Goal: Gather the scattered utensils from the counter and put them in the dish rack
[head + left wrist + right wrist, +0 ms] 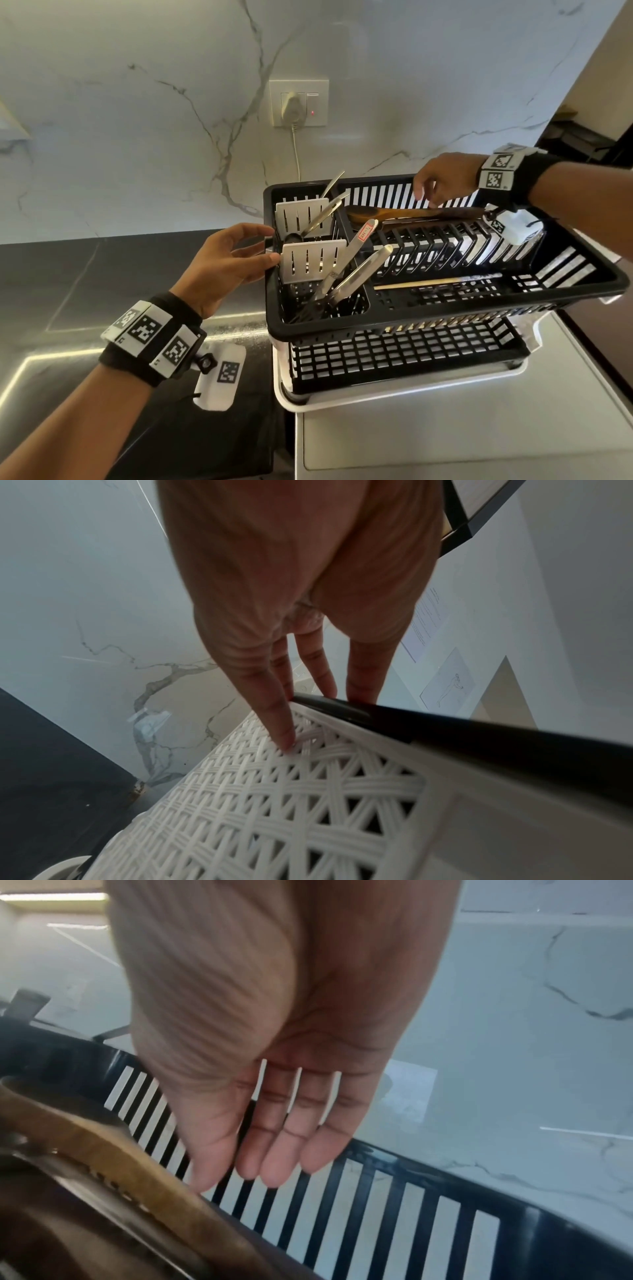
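Note:
The black dish rack (445,310) sits on a white woven base (274,804). Its left cutlery compartment holds two slotted steel spatulas (313,260), tongs (356,270) and other steel utensils. A wooden spoon (411,212) lies across the back plate slots. A thin wooden stick (428,282) lies in the front section. My left hand (270,245) is open, and its fingertips (287,739) touch the rack's left rim and base. My right hand (426,195) hovers open just above the wooden spoon (137,1167), with straight fingers (274,1172) in front of the rack's back bars (377,1218).
The rack stands on a white appliance top (445,428) beside a black counter (85,274). A wall socket (298,102) with a plug and a hanging cord is on the marble wall behind the rack.

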`<action>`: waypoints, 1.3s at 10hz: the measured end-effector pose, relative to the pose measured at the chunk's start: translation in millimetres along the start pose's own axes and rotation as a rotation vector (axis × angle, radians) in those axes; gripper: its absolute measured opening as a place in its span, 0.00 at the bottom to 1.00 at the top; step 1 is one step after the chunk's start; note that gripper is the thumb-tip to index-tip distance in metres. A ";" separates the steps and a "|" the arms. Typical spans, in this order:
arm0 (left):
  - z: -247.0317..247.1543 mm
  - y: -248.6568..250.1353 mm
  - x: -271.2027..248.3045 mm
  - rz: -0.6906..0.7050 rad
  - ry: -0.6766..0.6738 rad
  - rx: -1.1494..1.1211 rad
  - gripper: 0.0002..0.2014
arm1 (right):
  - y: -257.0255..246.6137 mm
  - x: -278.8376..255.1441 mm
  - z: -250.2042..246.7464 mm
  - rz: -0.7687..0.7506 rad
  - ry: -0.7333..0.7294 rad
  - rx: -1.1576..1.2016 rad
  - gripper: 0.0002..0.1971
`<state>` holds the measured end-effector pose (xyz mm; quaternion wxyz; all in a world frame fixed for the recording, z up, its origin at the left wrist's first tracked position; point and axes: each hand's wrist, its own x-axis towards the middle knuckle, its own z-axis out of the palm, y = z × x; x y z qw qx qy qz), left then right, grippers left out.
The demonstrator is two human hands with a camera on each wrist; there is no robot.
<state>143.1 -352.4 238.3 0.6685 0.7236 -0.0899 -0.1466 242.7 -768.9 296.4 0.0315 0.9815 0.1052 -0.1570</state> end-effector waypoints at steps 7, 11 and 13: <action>-2.0 -9.5 3.9 0.059 0.032 0.000 0.11 | -9.7 -13.8 29.6 0.191 -0.207 0.125 0.09; -2.2 5.3 -4.0 0.077 -0.008 0.087 0.12 | -62.9 -89.7 -6.8 0.179 0.165 0.208 0.07; 3.7 -4.7 -46.5 0.138 0.090 0.210 0.07 | -104.6 -153.1 -18.9 0.067 0.408 0.164 0.10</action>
